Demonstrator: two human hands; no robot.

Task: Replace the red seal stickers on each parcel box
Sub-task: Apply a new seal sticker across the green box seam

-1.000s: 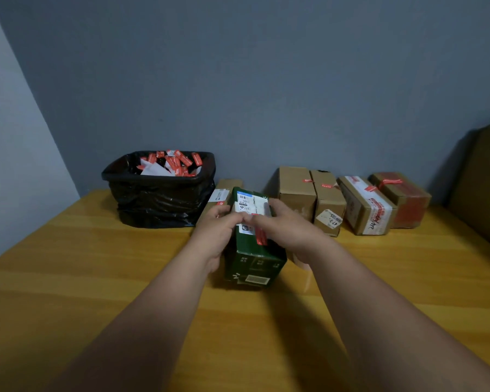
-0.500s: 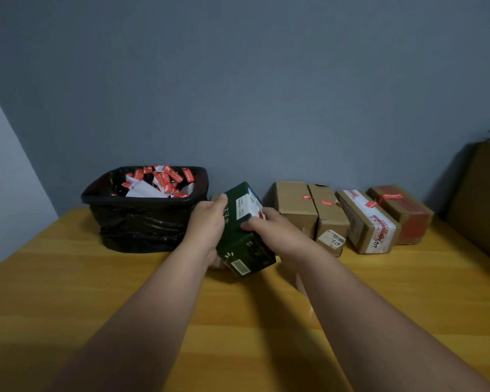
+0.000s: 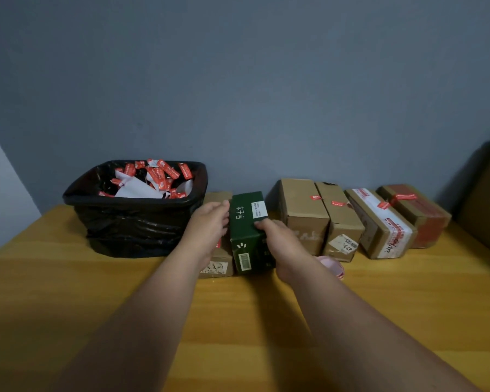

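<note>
We see a dim, evenly lit room with soft shadows behind the boxes against the wall. Edges bow from wide-angle distortion, and fine print looks soft.

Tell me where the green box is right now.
In the head view the green box stands on the wooden table near the centre, between the left hand and right hand, with a brown parcel against its left side.
</note>
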